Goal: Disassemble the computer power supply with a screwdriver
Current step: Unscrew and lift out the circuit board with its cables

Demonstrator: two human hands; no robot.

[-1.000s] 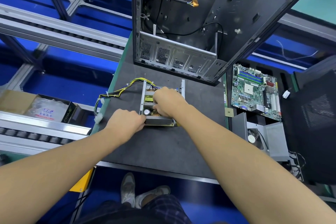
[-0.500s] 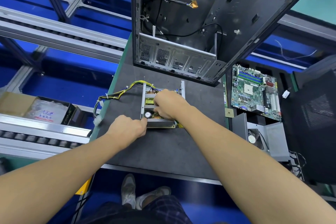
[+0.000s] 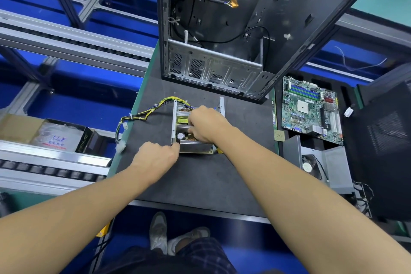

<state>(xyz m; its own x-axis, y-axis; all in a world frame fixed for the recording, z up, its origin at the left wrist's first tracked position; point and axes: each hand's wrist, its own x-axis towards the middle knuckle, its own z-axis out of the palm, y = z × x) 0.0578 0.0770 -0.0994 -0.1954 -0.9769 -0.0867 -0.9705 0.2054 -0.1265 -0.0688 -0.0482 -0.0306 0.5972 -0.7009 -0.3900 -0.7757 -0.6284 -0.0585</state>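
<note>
A dark work table (image 3: 195, 184) carries the power supply (image 3: 195, 147) and computer case (image 3: 222, 69).

left hand (image 3: 155, 155) fisted, right hand (image 3: 205, 123) curled

empty PC case (image 3: 222, 29) upright on mat | motherboard (image 3: 309, 107) right | cardboard box (image 3: 44, 133) left

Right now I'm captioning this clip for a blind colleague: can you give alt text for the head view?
Two bare hands work on an opened power supply on a dark mat: the left hand grips its near-left corner, the right hand reaches into its circuit board. An empty computer case stands behind; a motherboard lies to the right.
</note>
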